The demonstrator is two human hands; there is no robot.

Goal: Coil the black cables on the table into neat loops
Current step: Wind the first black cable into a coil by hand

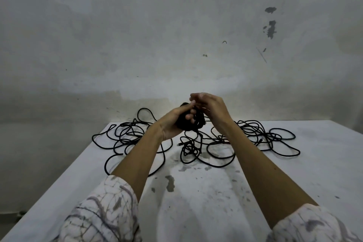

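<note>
My left hand grips a small coiled bundle of black cable, raised above the white table. Just above and to the right of the bundle is my right hand, fingers curled over the top of it; what they pinch is hidden. A strand hangs from the bundle down to a loose tangle of black cable on the table. More tangled black cable lies at the left and at the right.
The table's left edge runs diagonally, with cable loops hanging over it. A stained grey wall stands behind the table's far edge. Dark stains mark the near table surface.
</note>
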